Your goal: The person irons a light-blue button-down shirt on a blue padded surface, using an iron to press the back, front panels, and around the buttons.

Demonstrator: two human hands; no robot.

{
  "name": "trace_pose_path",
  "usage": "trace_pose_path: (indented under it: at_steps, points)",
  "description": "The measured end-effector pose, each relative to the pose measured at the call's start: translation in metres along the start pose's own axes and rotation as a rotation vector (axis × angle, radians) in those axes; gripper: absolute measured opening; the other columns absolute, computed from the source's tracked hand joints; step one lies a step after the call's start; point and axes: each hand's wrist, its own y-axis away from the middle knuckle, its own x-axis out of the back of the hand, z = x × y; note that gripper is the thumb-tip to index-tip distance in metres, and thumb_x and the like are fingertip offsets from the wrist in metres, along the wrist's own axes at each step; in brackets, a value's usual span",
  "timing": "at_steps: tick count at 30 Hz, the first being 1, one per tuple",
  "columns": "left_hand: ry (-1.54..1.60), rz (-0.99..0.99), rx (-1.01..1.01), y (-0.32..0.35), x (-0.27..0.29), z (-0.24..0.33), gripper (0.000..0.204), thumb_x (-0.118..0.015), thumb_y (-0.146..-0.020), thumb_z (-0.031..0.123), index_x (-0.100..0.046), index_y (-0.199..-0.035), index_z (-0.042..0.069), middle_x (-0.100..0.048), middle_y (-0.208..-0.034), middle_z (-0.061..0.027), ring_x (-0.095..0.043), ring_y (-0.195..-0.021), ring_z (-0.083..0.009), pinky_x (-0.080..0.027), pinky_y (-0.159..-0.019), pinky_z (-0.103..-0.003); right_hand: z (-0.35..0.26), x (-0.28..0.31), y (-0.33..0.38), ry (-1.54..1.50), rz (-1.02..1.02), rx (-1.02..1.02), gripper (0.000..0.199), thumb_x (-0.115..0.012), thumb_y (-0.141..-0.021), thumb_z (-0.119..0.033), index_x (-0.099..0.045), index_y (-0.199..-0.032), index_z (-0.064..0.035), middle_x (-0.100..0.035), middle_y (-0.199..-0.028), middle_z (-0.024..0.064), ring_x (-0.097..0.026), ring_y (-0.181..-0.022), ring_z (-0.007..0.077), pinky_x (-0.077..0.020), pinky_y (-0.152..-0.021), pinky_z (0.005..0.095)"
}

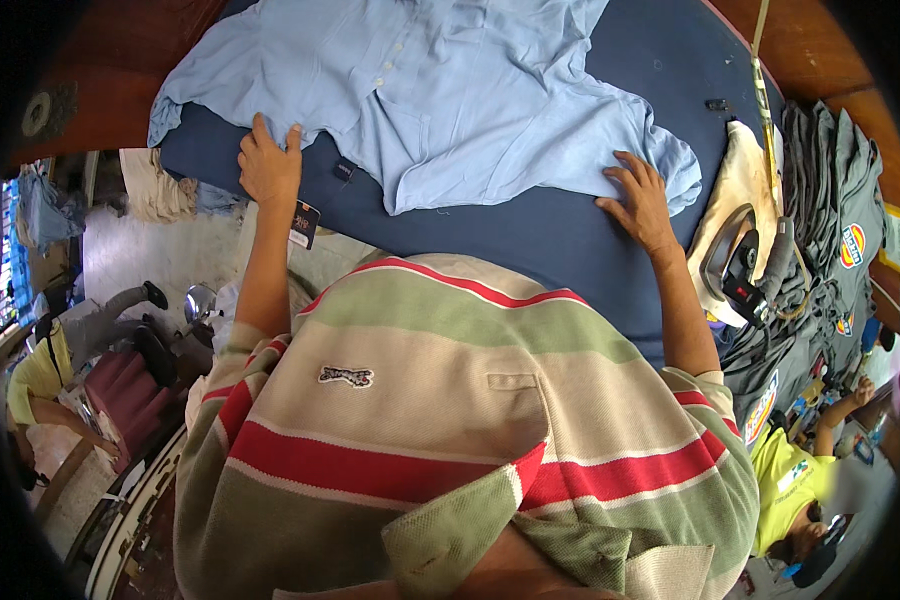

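- The light-blue shirt [490, 110] lies loosely spread at 12 o'clock on the dark-blue tabletop [430, 235].
- The left hand [268, 170], at 10 o'clock, has thumb and forefinger parted at the shirt's near-left edge, clenched on nothing.
- The right hand [645, 205], at 2 o'clock, rests loosely curved fingers on the shirt's right part; no firm grasp shows.
- The cloth looks light, soft and limp, likely to crease or slide; the edges and corners at 10 and 2 o'clock seem the best holds.
- A small dark label [345, 170] at 11 o'clock and a dark card tag [305, 225] at 10 bear pale print, too small to read surely.
- At 3 o'clock, beyond the iron [742, 285], grey garments [835, 170] carry bold-lettered, colourful patches [852, 245].
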Motion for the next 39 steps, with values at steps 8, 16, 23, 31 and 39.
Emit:
trace_pose_path:
  at_steps: [8,16,23,31,39]
  points:
    - [-0.171,0.052,-0.078,-0.03,-0.021,-0.073,0.037,-0.054,-0.084,0.016,-0.05,-0.12,0.017,-0.055,-0.109,-0.0103,-0.057,-0.096,-0.0309,-0.045,-0.077,-0.044,0.031,0.004,0.028,0.017,-0.057,-0.014,0.021,-0.063,-0.072,-0.005,-0.054,-0.09,-0.0078,-0.053,-0.114,0.0068,-0.05,-0.1,0.028,-0.0396,-0.083,0.0395]
    - [0.245,-0.037,-0.91,0.002,-0.002,0.065,0.037,-0.057,-0.074,0.009,-0.057,-0.11,0.013,-0.057,-0.108,-0.0036,-0.055,-0.1,-0.0237,-0.039,-0.086,-0.039,0.019,0.0,0.032,0.015,-0.033,-0.114,0.027,-0.064,-0.069,-0.008,-0.055,-0.094,-0.0085,-0.051,-0.115,0.0083,-0.048,-0.103,0.0303,-0.0381,-0.089,0.0414]
    - [0.277,-0.224,-0.783,-0.031,-0.029,0.055,0.03,-0.061,-0.073,0.011,-0.058,-0.103,0.012,-0.056,-0.113,-0.0031,-0.051,-0.107,-0.0228,-0.034,-0.091,-0.041,0.015,-0.002,0.034,0.009,0.015,-0.104,0.027,-0.063,-0.072,-0.011,-0.054,-0.097,-0.0092,-0.051,-0.116,0.0086,-0.047,-0.106,0.0304,-0.0363,-0.091,0.0414]
    - [0.233,0.067,-0.536,0.041,0.001,0.06,0.025,-0.059,-0.083,0.026,-0.058,-0.104,0.01,-0.057,-0.111,-0.0055,-0.051,-0.105,-0.0245,-0.032,-0.09,-0.042,0.015,-0.003,0.035,-0.039,0.027,-0.132,0.035,-0.064,-0.071,-0.011,-0.051,-0.103,-0.009,-0.051,-0.116,0.0088,-0.047,-0.108,0.0294,-0.0361,-0.092,0.0411]
    - [0.739,-0.125,-0.506,0.072,-0.014,0.078,0.023,-0.06,-0.085,0.018,-0.057,-0.105,0.008,-0.058,-0.083,-0.0044,-0.054,-0.079,-0.0163,-0.037,-0.076,-0.029,0.026,-0.005,0.033,-0.004,0.055,-0.07,0.015,-0.064,-0.078,-0.014,-0.056,-0.088,-0.0048,-0.055,-0.112,0.0068,-0.05,-0.101,0.0284,-0.0396,-0.086,0.0389]
